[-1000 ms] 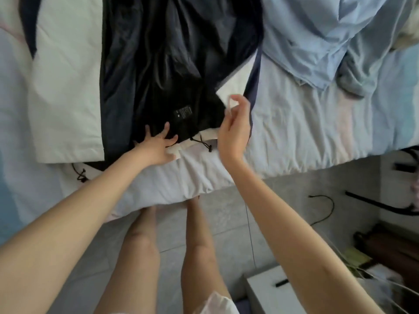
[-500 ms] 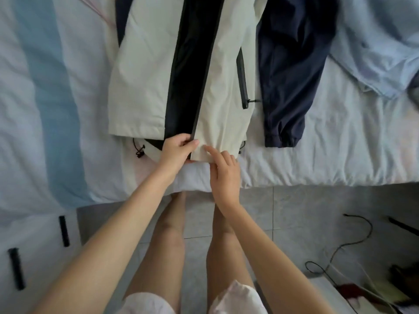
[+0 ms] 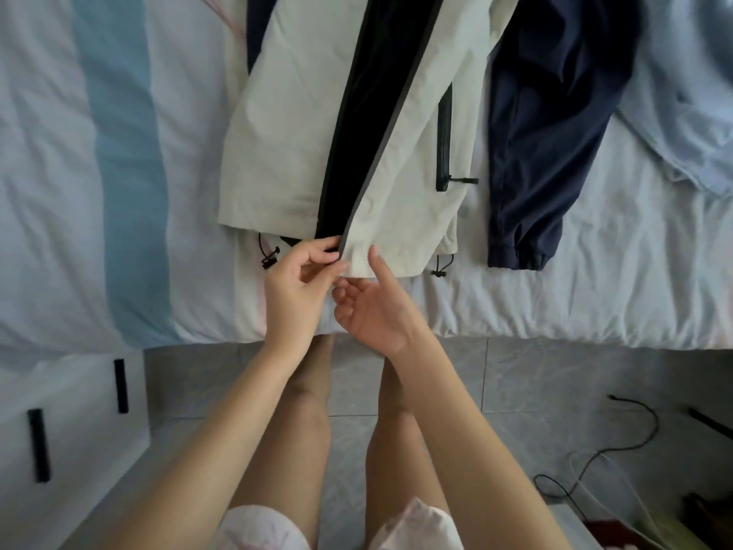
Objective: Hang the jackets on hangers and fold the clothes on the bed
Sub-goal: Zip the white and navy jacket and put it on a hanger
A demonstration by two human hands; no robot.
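Head view: a cream jacket [image 3: 285, 133] lies front-up on the bed [image 3: 595, 271], filling the frame from 12 o'clock down to the centre, its 2 front panels parted so a dark lining strip shows between them. The hem lies close to the mattress edge. The left hand [image 3: 293, 287] sits at the centre, thumb and curled fingers pinching the bottom corner of the zip edge on the 1 o'clock panel. The right hand [image 3: 377, 311], just beside it and palm-up, has its thumb laid on top of the same hem and its fingers curled beneath the edge, gripping the cloth. A black pocket zip [image 3: 444, 144] runs down that panel, and a toggle cord [image 3: 439, 267] hangs from the hem below it. At 2 o'clock a navy sleeve [image 3: 535, 152] with an elastic cuff lies flat beside the jacket; a pale blue garment [image 3: 694, 93] is bunched past it at the frame's edge. At 8 o'clock stands a white drawer unit [image 3: 79, 410] with 2 black handles. A cable [image 3: 634, 430] curls on the tiled floor [image 3: 535, 391] at 4 o'clock.
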